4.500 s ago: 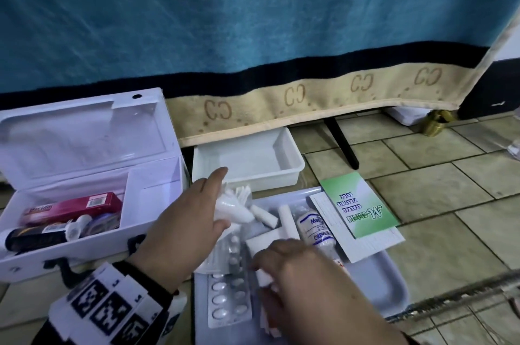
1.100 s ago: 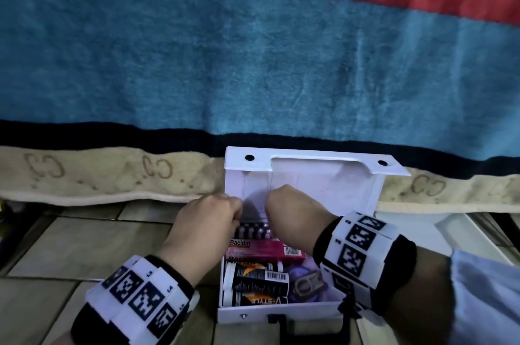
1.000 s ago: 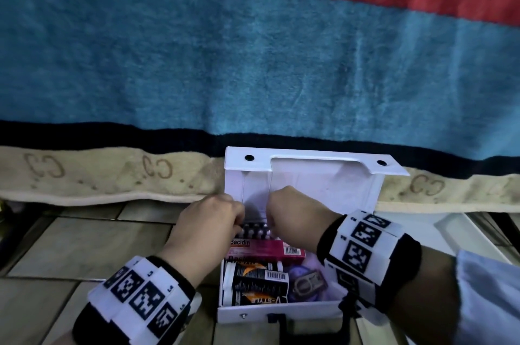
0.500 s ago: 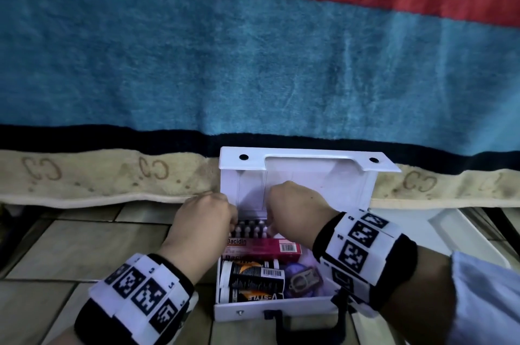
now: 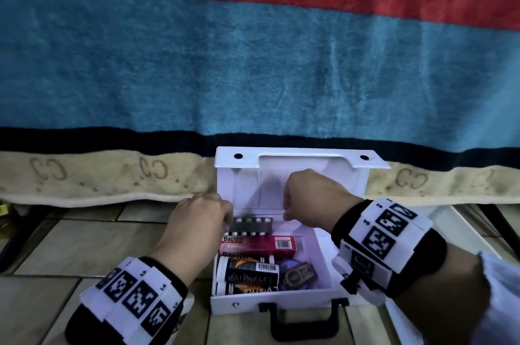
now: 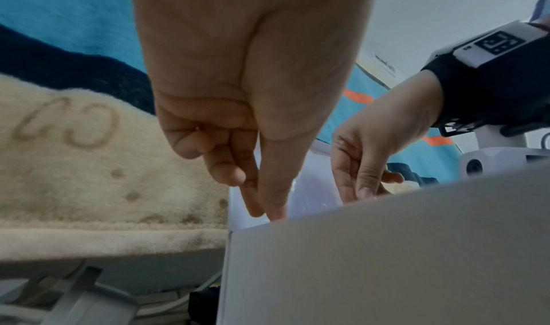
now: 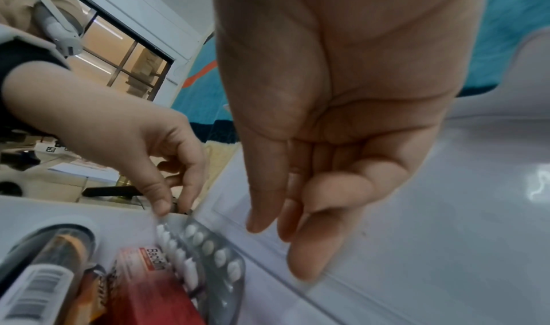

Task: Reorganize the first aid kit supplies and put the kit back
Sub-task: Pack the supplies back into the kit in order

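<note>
While a blue and red blanket [image 5: 253, 63] hung beyond both hands, the white first aid kit [image 5: 323, 249] sat open on the tiled floor [image 5: 70, 246] below them, its lid upright. A red Bacidin box [image 5: 259, 244] and dark tubes [image 5: 247, 274] lay inside, nearer the wrists. The left hand [image 5: 197, 220] seemed to pinch the end of the blister pack [image 5: 251, 227] at the kit's rear, just beyond the box. The right hand [image 5: 309, 198] hovered beside it, fingers loosely curled, holding nothing.
</note>
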The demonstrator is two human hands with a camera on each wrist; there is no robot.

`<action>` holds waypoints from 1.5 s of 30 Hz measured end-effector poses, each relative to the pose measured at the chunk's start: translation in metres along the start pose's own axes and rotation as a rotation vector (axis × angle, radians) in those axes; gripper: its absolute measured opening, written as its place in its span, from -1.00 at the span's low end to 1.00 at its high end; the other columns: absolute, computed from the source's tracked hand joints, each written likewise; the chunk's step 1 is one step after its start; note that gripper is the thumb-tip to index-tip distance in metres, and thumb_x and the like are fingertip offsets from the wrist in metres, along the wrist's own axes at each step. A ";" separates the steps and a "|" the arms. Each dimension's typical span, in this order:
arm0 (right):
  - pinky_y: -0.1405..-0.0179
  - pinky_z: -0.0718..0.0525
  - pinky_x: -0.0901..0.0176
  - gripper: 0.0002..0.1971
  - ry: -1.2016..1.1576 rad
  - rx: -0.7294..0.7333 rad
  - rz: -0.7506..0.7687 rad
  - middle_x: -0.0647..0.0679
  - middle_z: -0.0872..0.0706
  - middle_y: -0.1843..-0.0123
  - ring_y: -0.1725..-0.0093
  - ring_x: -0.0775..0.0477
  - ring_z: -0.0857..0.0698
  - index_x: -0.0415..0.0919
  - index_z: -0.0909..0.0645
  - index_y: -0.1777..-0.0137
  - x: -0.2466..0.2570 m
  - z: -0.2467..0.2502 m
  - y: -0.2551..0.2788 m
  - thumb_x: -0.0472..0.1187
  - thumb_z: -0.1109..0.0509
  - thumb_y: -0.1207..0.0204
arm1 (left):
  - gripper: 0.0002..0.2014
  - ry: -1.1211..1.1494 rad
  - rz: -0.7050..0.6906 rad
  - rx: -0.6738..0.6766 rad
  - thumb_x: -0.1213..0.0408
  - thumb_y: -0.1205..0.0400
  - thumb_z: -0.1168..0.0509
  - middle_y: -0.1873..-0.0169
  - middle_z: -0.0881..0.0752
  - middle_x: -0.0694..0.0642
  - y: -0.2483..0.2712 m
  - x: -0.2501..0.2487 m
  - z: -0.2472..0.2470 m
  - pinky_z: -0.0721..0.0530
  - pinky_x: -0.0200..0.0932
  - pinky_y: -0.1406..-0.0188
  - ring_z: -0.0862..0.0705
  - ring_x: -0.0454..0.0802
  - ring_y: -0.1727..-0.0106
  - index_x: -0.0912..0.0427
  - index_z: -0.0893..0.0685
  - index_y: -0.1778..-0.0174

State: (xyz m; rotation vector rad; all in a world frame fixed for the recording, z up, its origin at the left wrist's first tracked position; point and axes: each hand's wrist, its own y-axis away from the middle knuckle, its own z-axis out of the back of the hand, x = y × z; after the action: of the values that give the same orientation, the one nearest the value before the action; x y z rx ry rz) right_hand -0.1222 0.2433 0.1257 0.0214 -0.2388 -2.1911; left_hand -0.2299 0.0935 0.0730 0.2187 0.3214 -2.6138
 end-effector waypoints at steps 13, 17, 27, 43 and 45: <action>0.02 -0.72 0.12 -0.75 -0.082 -0.021 -0.125 -0.06 -0.77 0.01 0.08 -0.08 -0.75 -0.16 -0.73 -0.01 -0.044 0.021 0.054 -0.02 -0.47 -0.45 | -0.94 -0.053 0.014 0.122 0.13 -0.58 -0.35 0.07 -0.68 -0.10 -0.003 -0.014 0.003 -0.58 -0.21 0.02 -0.63 -0.13 0.04 -0.06 -0.71 0.08; 0.18 -0.68 0.20 -0.87 -0.191 -0.096 -0.217 0.13 -0.65 0.37 0.23 -0.01 -0.70 -0.06 -0.75 0.11 -0.072 0.026 0.083 -0.06 -0.51 -0.40 | -0.93 -0.024 -0.059 0.072 0.09 -0.57 -0.34 0.13 -0.66 -0.08 -0.005 -0.036 0.019 -0.58 -0.19 0.14 -0.64 -0.10 0.12 -0.05 -0.71 0.14; 0.45 -0.54 0.37 -0.87 -0.306 -0.320 -0.454 0.21 -0.67 0.52 0.51 0.26 -0.63 0.05 -0.74 0.18 -0.155 0.027 0.196 -0.02 -0.59 -0.30 | -0.80 0.173 -0.372 0.287 -0.05 -0.51 -0.37 0.11 -0.62 -0.15 0.015 -0.131 0.010 -0.55 -0.28 0.07 -0.57 -0.19 0.06 -0.09 -0.66 0.02; 0.28 -0.53 0.29 -0.78 -0.199 -0.084 -0.577 0.05 -0.73 0.15 0.22 0.06 -0.62 -0.05 -0.71 -0.06 -0.240 -0.036 0.218 -0.11 -0.51 -0.42 | -0.62 0.204 0.016 0.311 0.34 -0.36 -0.55 0.54 -0.71 -0.15 0.029 -0.125 -0.028 -0.52 -0.24 0.35 -0.66 -0.25 0.38 -0.20 -0.57 0.55; 0.22 -0.55 0.25 -0.74 -0.143 -0.099 -0.615 0.04 -0.71 0.11 0.20 0.03 -0.58 -0.08 -0.68 -0.12 -0.257 -0.032 0.212 -0.15 -0.49 -0.42 | -0.62 0.188 0.026 0.294 0.29 -0.39 -0.55 0.50 -0.73 -0.12 0.030 -0.126 -0.029 -0.48 -0.26 0.35 -0.66 -0.21 0.33 -0.23 -0.56 0.55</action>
State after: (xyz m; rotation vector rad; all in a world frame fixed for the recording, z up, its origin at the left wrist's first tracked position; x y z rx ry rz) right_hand 0.2021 0.3229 0.1141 -0.1344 -0.2225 -2.8192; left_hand -0.1036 0.1326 0.0659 0.5660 -0.0057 -2.6113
